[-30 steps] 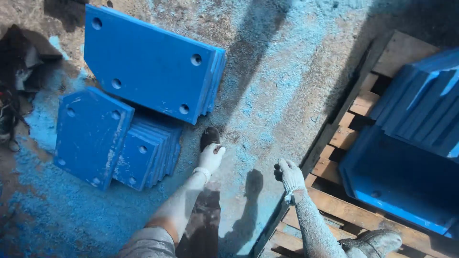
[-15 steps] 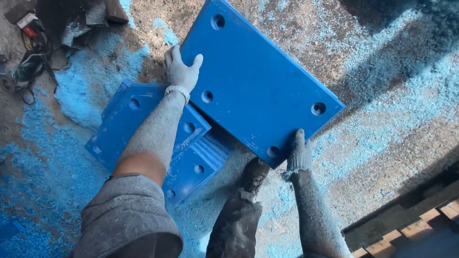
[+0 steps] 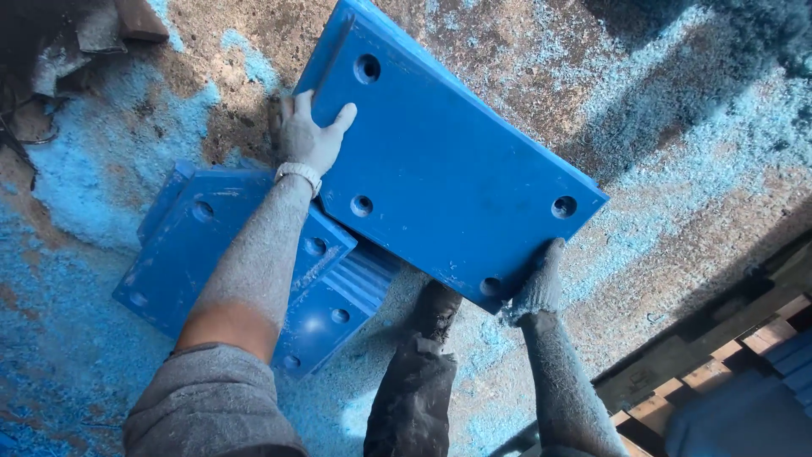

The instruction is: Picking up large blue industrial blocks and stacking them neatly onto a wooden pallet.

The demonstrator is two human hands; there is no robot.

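Plate (image 3: 448,161): thick blue rectangular slab, smooth matte face, round countersunk holes near the corners and edges, one long edge stepped. It is held tilted above the floor, between both hands. Left hand (image 3: 309,135) in a dusty pale glove lies flat on the plate's left edge, thumb spread over the top face, fingers wrapped behind the rim. Right hand (image 3: 537,288), also gloved and coated in blue-grey dust, grips the plate's lower right corner; fingers curl under, so the grip is closed on the slab, though the fingertips are hidden.

Below and left of the held plate: stack of smaller blue plates (image 3: 245,271), fanned, with angled corners and the same round holes; stepped edges show in the fan. Floor (image 3: 677,169): rough concrete, brown patches, heavily strewn with pale blue shavings. Dark boot (image 3: 436,309) just under the plate's lower edge. Wooden pallet (image 3: 719,355) slats at lower right, possibly carrying more blue stock; view too dark to confirm.

Versus half a second ago: plate and both grips unchanged in relation; plate sits slightly higher and further right in frame, left hand lower on its edge.
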